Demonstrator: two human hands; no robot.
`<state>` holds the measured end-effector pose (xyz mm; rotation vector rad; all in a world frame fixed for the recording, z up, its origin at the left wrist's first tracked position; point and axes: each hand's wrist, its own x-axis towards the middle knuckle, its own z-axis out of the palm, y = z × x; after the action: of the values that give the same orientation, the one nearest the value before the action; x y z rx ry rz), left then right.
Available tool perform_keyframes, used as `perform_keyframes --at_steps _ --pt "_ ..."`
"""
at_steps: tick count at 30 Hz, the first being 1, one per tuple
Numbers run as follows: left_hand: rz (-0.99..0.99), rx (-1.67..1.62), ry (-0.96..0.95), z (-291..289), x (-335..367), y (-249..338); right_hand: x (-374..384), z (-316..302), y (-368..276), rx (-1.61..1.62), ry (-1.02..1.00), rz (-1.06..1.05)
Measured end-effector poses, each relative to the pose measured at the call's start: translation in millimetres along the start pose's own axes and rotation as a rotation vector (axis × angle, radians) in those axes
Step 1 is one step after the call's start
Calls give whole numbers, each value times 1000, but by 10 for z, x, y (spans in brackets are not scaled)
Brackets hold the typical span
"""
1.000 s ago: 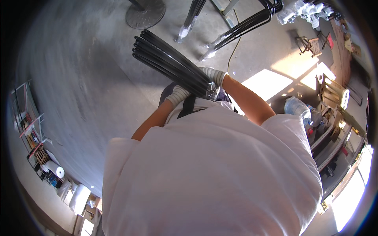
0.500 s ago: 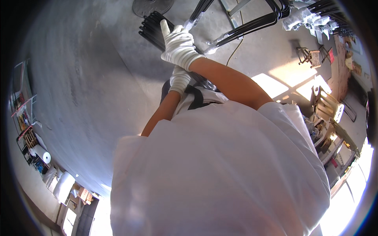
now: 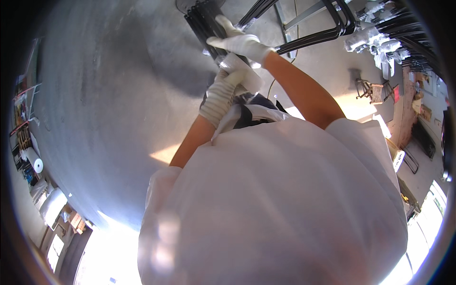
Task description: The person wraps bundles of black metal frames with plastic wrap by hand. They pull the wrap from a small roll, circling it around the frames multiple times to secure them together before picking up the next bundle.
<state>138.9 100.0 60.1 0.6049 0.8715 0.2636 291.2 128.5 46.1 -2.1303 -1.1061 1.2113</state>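
Observation:
Both hands wear white striped work gloves. My left hand is closed round a whitish roll of clear plastic film, low beside a bundle of black metal tubes. The tubes lie side by side and slant up toward the top of the view. Just above the roll is my right hand, its thumb and fingers apart, against or very near the tubes. Shiny film shows by the tubes at the roll's upper end. The lower end of the bundle is hidden behind the hands and roll.
More bent black tube frames rest on a metal stand to the right. Others with film-wrapped ends are stacked at the upper right. A round dark base lies beyond the bundle. A small folding stool stands on the floor.
My right hand has shifted right and its fingers have spread. My left hand has come up, and the film roll in it now shows. The view has moved slightly.

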Motion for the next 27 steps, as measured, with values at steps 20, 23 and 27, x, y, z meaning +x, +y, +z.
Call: perform_keyframes --at_steps 20,23,27 --pt "853 2825 -1015 211 1024 1211 -510 -29 624 774 28 94" --pt "1205 2704 -1042 29 1219 1277 -461 -78 720 775 8 183" --pt "1426 2321 -1041 -82 1430 1168 -515 -217 677 699 11 162"
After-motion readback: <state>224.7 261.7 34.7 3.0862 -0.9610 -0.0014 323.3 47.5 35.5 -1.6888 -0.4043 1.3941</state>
